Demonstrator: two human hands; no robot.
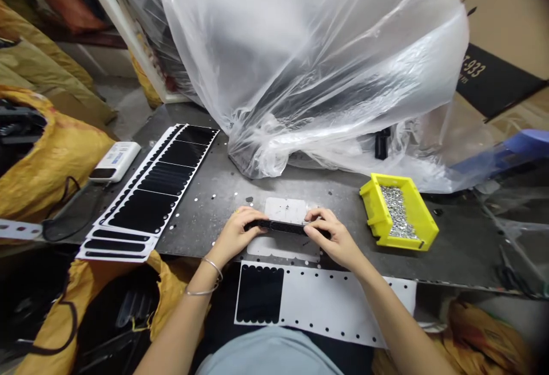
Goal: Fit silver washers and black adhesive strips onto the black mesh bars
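A narrow black bar (281, 227) lies crosswise over a white plate (285, 211) on the grey metal table (223, 192). My left hand (237, 233) pinches the bar's left end, fingers curled around it. My right hand (332, 236) grips the bar's right end the same way. Two thin bangles ring my left wrist. In front of my hands lies a white backing sheet (334, 300) with punched holes along its edges and several black strips (259, 294) left at its left end.
A stack of sheets of black strips (158, 183) lies at the left. A yellow bin (422, 215) holding small metal parts sits at the right. A large clear plastic bag (309, 60) fills the back. Yellow sacks (47, 163), a white power bank (115, 160) and cardboard boxes (510, 15) surround the table.
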